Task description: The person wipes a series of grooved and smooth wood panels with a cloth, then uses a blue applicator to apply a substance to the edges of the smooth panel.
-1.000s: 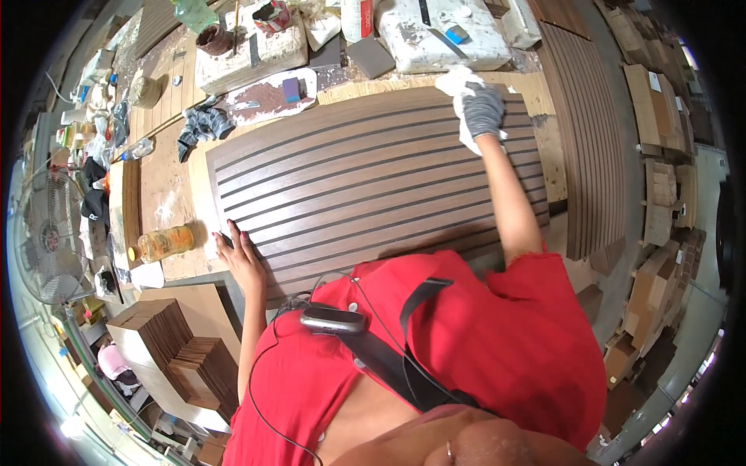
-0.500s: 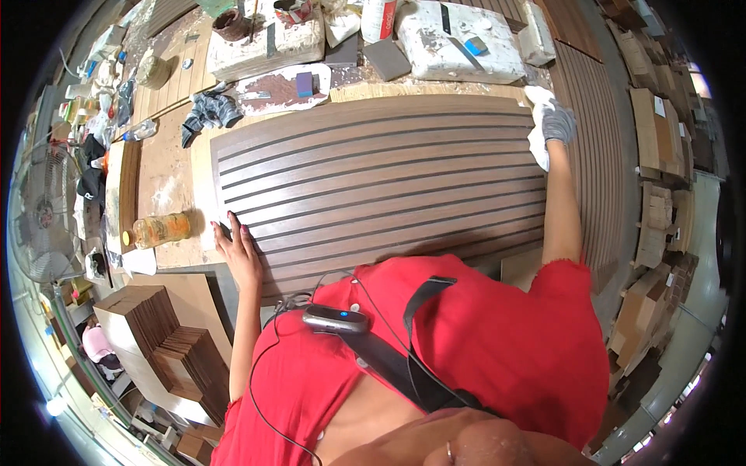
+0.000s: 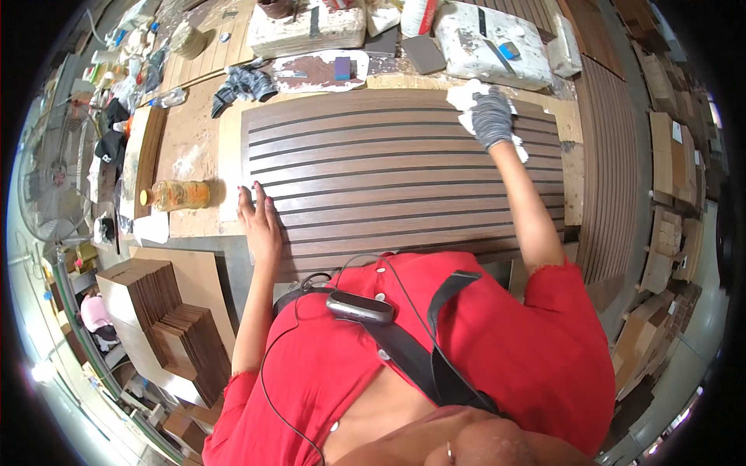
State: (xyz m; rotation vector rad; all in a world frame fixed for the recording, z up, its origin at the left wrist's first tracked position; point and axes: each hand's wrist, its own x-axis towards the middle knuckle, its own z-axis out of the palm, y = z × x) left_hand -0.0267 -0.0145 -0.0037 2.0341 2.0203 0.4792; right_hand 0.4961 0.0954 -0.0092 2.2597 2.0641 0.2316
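Head view: a brown striped panel (image 3: 388, 175) lies flat on the work table (image 3: 194, 144), right in front of the person's red shirt (image 3: 536, 342). Half a second ago, the right hand (image 3: 493, 118) and its white cloth (image 3: 465, 95) were out at the panel's right edge. Now they are back on top of it, at two o'clock from its middle. That hand wears a grey glove and grips the bunched cloth. The bare left hand (image 3: 261, 221) is open, with its fingers spread on the panel's left edge at eight o'clock, just as before.

The panel is wood brown with thin dark lines, and its left part looks shiny. It is longer than it is wide. Its long way goes from nine o'clock to three o'clock, and the lines run that way too.

Farther out, a yellow-capped bottle (image 3: 180, 195) lies on its side at nine o'clock. A crumpled grey cloth (image 3: 243, 85) is at ten o'clock. A purple block (image 3: 342, 67) sits at eleven o'clock, and a small blue block (image 3: 509, 50) at one o'clock.
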